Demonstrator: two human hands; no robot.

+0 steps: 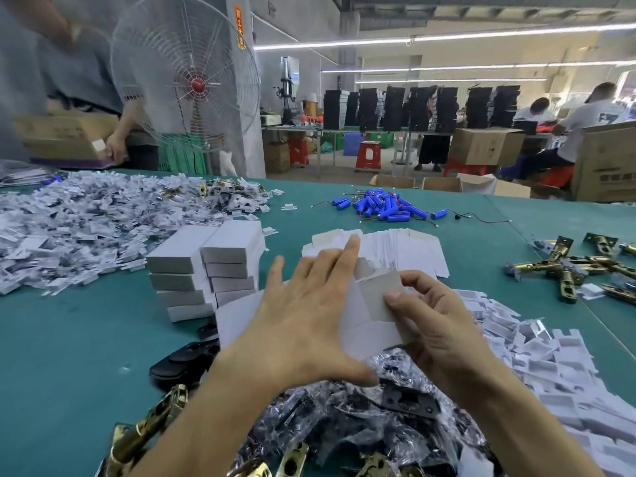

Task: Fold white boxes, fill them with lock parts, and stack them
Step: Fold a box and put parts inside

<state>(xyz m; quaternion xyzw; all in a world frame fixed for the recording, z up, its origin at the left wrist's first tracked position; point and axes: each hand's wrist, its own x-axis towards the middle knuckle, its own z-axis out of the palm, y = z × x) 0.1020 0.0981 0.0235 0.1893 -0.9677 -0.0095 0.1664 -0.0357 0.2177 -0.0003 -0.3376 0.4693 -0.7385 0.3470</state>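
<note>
- The left hand [303, 315] lies spread over the half-folded white box [358, 327], fingers straight, grip released.
- The right hand [437, 325] has its grip on that same box, thumb and fingers pinching the grey flap. The box is held just above the near edge of the green worktop [69, 339].
- Just left of the hands stand two stacks of folded white boxes [206, 266]; behind the hands lies a fan of flat box blanks [406, 249].
- Under the wrists there's a heap of bagged black lock parts [327, 425], with a black strike plate [409, 401] on top.
- Brass latch bolts [564, 266] lie far right, and blue battery cells [382, 206] with wires sit mid-worktop.
- A wide drift of small white packets [86, 218] covers the left side; white card inserts [550, 359] pile up on the right.
- Beyond the worktop: a big wire-caged fan [186, 74], a red stool [370, 154], tall stacks of black boxes [413, 106] and strip lights overhead.
- At far left, a person's hand grips a brown carton [65, 139].
</note>
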